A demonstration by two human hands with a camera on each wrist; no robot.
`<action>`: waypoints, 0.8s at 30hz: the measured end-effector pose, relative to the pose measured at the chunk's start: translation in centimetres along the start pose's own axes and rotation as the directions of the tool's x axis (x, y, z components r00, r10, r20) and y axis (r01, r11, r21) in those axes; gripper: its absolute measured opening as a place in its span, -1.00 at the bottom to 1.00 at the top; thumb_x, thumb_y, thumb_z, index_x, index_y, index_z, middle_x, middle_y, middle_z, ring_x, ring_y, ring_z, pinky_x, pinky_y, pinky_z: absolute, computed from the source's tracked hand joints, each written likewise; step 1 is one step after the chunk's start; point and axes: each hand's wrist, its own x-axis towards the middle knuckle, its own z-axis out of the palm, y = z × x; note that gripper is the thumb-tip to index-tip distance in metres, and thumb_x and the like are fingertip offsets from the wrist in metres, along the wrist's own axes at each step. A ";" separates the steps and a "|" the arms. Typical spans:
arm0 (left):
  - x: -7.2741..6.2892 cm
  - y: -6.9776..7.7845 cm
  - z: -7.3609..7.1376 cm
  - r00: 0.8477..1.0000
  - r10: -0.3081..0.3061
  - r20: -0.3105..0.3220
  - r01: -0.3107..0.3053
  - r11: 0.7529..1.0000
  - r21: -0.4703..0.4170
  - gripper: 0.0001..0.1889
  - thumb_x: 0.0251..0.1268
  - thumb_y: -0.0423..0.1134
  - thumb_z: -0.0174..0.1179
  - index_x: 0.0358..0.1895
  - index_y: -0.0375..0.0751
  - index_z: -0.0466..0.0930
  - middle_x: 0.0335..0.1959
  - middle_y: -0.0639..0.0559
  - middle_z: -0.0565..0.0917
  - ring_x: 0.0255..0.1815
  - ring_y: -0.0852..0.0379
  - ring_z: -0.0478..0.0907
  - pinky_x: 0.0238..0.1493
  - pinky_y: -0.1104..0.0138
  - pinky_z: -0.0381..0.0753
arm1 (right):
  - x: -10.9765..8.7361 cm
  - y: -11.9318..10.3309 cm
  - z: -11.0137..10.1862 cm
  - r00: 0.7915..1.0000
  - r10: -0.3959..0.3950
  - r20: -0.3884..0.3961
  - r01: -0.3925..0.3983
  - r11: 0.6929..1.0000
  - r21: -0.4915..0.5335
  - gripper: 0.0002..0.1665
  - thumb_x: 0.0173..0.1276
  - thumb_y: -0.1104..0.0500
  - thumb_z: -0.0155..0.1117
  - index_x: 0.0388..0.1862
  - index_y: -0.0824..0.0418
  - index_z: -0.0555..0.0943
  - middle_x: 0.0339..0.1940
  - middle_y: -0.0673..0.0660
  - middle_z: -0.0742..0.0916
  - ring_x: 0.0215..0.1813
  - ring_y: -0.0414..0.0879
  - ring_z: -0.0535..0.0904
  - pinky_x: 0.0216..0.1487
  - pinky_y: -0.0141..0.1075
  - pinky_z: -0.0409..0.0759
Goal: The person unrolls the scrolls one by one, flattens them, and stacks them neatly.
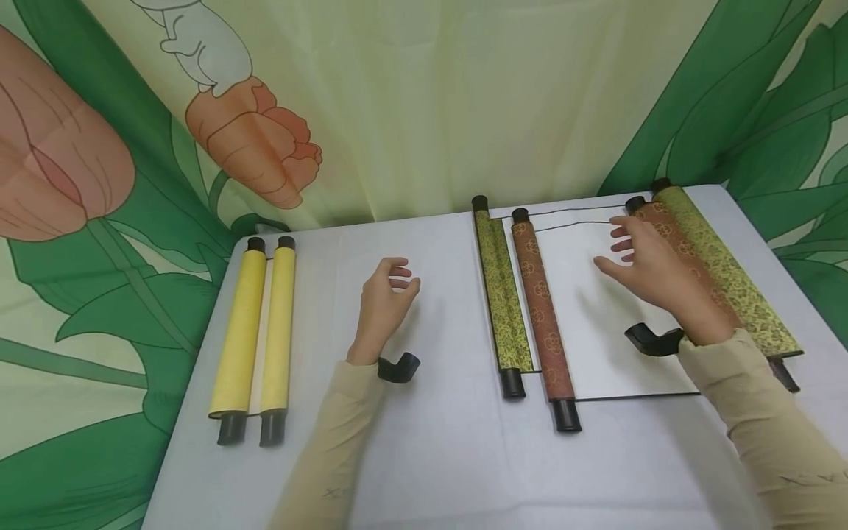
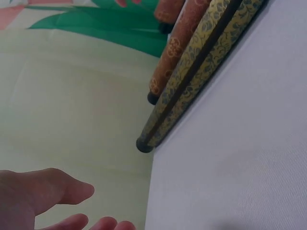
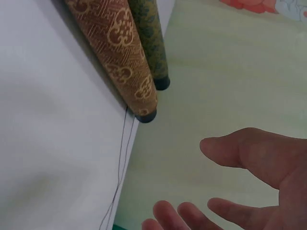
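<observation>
My right hand (image 1: pixel 652 269) hovers over the pale sheet (image 1: pixel 596 324) of a hanging scroll, its fingers loosely bent and holding nothing. Beside it, partly behind the wrist, lies the scroll's right red-brown roll (image 1: pixel 669 228). The left red-brown roll (image 1: pixel 545 316) has gold flower patterns and black end knobs. Above the table, between two sets of scrolls, my left hand (image 1: pixel 387 305) is loosely curled with nothing in it. In the left wrist view its thumb (image 2: pixel 72 189) and fingertips show apart. The right wrist view shows the right thumb (image 3: pixel 230 148) spread from the fingers.
Left of the brown roll lies a green-and-gold patterned roll (image 1: pixel 503 294); another such roll (image 1: pixel 729 272) lies at the far right. A yellow scroll with two rolls (image 1: pixel 241 331) rests at the table's left. A printed curtain (image 1: pixel 424 110) hangs behind the white tabletop (image 1: pixel 424 456).
</observation>
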 end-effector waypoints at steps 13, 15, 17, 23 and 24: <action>-0.8 -2.3 -2.4 0.999 -0.041 -0.032 0.040 0.999 -0.016 -0.57 0.30 -0.27 0.21 0.21 -0.31 0.49 0.03 -0.15 0.66 -0.01 -0.05 0.68 0.02 0.15 0.67 | 0.9 -4.4 3.7 0.996 -0.079 0.041 0.076 0.994 0.073 -0.17 0.42 0.21 0.24 0.50 0.47 0.08 0.27 0.50 0.40 0.21 0.38 0.46 0.16 0.22 0.49; -0.9 -2.7 -2.7 0.998 -0.048 -0.035 0.047 0.999 -0.016 -0.57 0.30 -0.27 0.21 0.22 -0.31 0.48 0.03 -0.15 0.66 0.00 -0.06 0.67 0.03 0.15 0.66 | 1.0 -5.0 4.2 0.995 -0.079 0.059 0.074 0.993 0.089 -0.17 0.42 0.22 0.23 0.51 0.44 0.07 0.29 0.49 0.40 0.22 0.37 0.46 0.16 0.20 0.50; -1.0 -2.9 -3.1 0.998 -0.052 -0.042 0.052 0.999 -0.016 -0.57 0.30 -0.27 0.21 0.21 -0.31 0.48 0.03 -0.15 0.66 0.01 -0.07 0.67 0.04 0.15 0.66 | 1.1 -5.6 4.7 0.994 -0.078 0.074 0.069 0.991 0.113 -0.17 0.43 0.23 0.22 0.52 0.42 0.06 0.30 0.48 0.39 0.23 0.36 0.46 0.14 0.19 0.53; -1.0 -3.4 -4.5 0.996 -0.068 -0.059 0.068 0.998 -0.005 -0.57 0.31 -0.27 0.21 0.21 -0.34 0.49 0.03 -0.18 0.66 0.03 -0.10 0.66 0.08 0.14 0.64 | 1.2 -7.1 6.5 0.989 -0.110 0.095 0.090 0.976 0.197 -0.18 0.45 0.22 0.20 0.54 0.37 0.06 0.35 0.45 0.36 0.24 0.33 0.47 0.11 0.15 0.56; -1.0 -3.5 -4.7 0.996 -0.071 -0.059 0.072 0.997 0.003 -0.57 0.31 -0.27 0.21 0.21 -0.34 0.49 0.04 -0.18 0.66 0.04 -0.10 0.66 0.08 0.14 0.64 | 1.2 -7.3 6.8 0.988 -0.120 0.097 0.098 0.973 0.207 -0.18 0.45 0.22 0.20 0.54 0.37 0.06 0.35 0.45 0.36 0.24 0.33 0.46 0.13 0.15 0.55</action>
